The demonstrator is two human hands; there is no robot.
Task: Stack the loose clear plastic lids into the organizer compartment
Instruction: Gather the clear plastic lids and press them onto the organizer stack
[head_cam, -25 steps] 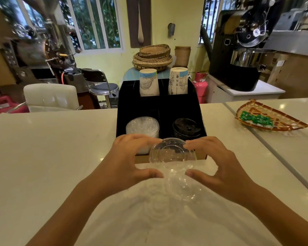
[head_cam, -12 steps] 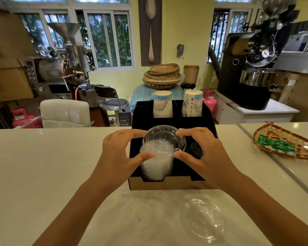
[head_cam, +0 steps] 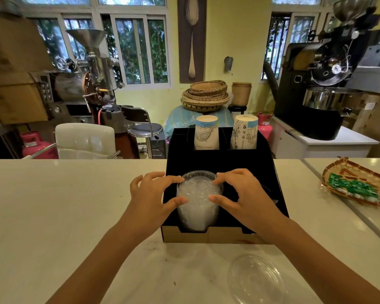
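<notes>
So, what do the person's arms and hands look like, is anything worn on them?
Nothing is worn: the left hand and right hand are bare, without gloves, rings, watch or bracelet. Both forearms are uncovered too; no sleeve reaches into view. Fingernails look short and unpainted.

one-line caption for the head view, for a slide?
Left hand and right hand seat a clear lid on the lid stack in the black organizer; another lid waits on the counter.

Both forearms bare, left hand (head_cam: 150,199) and right hand (head_cam: 245,199) ungloved.
</notes>
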